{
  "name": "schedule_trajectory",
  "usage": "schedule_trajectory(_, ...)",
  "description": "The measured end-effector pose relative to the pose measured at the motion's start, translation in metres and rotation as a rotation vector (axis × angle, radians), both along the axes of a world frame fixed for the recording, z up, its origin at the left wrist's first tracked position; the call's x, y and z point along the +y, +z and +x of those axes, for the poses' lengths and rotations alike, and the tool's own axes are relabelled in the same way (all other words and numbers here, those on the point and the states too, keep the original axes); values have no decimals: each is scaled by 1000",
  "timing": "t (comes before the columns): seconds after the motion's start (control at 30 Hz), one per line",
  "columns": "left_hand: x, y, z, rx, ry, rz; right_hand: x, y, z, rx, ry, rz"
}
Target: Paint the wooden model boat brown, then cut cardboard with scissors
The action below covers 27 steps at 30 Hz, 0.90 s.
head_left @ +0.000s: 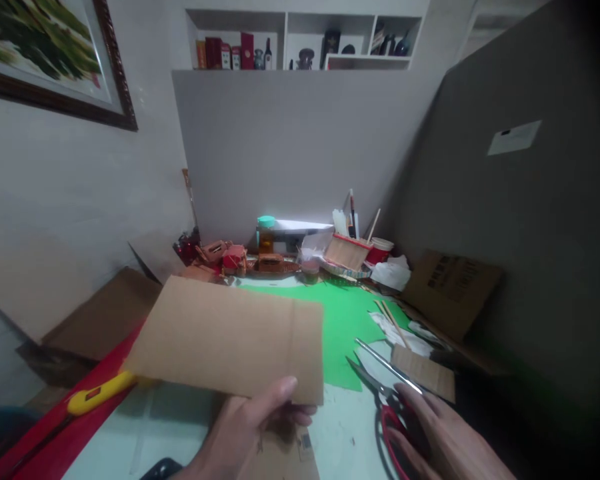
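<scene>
My left hand [260,423] is closed on the lower edge of a flat piece of brown cardboard [225,333], the thumb on top and the fingers beneath. The cardboard is raised above the table and hides part of it. At the lower right, my right hand [430,427] lies over red-handled scissors [393,427] with their blades pointing to the upper left. A thin metal rod [387,365] runs from near its fingertips, parallel to the scissors. Whether the fingers grip the rod, the scissors or both is hard to tell.
A yellow-handled tool [100,393] lies at left on a red strip [75,427]. Green sheet [345,333], cardboard scrap [425,373] and sticks [395,323] lie ahead. Small brown models [273,263], a teal-lidded jar [266,233] and a red tub [380,250] line the back. Folded cardboard [450,290] leans right.
</scene>
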State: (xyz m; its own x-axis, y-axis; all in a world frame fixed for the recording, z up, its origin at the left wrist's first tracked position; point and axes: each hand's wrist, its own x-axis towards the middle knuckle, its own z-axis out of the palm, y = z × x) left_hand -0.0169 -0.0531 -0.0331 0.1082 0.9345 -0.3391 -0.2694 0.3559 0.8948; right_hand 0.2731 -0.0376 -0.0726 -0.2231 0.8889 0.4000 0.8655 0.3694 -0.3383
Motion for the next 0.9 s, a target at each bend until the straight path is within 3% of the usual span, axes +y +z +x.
schedule_trajectory(0.17, 4, 6, -4, 61, 2, 18, -3, 40, -17, -68, -10, -117)
schedule_trajectory(0.33, -1, 6, 2, 133, -295, -3, 18, 73, -47, 412, 107, -360)
schedule_trajectory(0.4, -2, 4, 6, 139, -418, -20, 29, 78, -61, 556, 237, -479)
schedule_trajectory(0.5, -1, 5, 6, 170, -502, -21, 41, 78, -72, 657, 387, -601)
schedule_trajectory(0.6, -4, 11, -6, 274, -487, 35, 45, 74, -67, 740, 331, -500)
schedule_trajectory(0.67, -15, 7, -20, 485, -383, 159, 47, 72, -57, 834, 208, -381)
schedule_trajectory(0.77, -37, -19, -43, 1271, -270, 745, 52, 71, -42, 957, 22, -293)
schedule_trajectory(0.83, -49, -41, -56, 1667, -284, 938, 55, 72, -38, 989, -29, -284)
schedule_trajectory(0.9, -54, -56, -63, 1893, -308, 1064, 56, 73, -38, 983, -26, -284)
